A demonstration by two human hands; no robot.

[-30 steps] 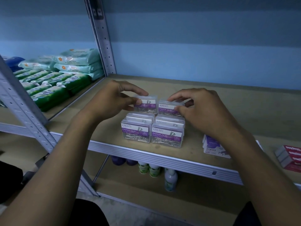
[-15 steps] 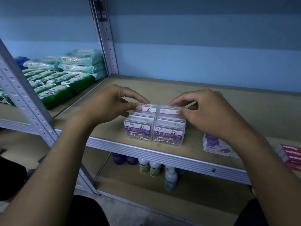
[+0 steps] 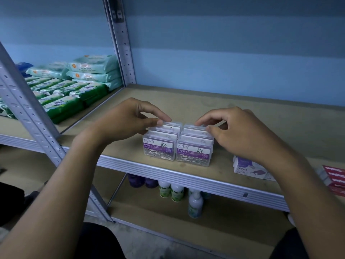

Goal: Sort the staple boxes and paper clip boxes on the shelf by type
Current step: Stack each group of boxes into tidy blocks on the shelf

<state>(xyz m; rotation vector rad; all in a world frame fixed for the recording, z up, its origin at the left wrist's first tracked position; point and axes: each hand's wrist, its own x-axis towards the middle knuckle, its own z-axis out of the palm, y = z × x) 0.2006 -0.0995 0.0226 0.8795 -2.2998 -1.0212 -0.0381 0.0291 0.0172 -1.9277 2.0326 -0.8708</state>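
Both hands' grip still pinches rear paper clip boxes (image 3: 172,126), now pushed flush

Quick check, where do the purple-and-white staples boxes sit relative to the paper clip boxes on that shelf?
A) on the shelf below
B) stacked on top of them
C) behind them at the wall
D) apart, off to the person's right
D: the purple-and-white staples boxes lie on the same shelf board, clear of the paper clip boxes, past the right hand near the front edge.
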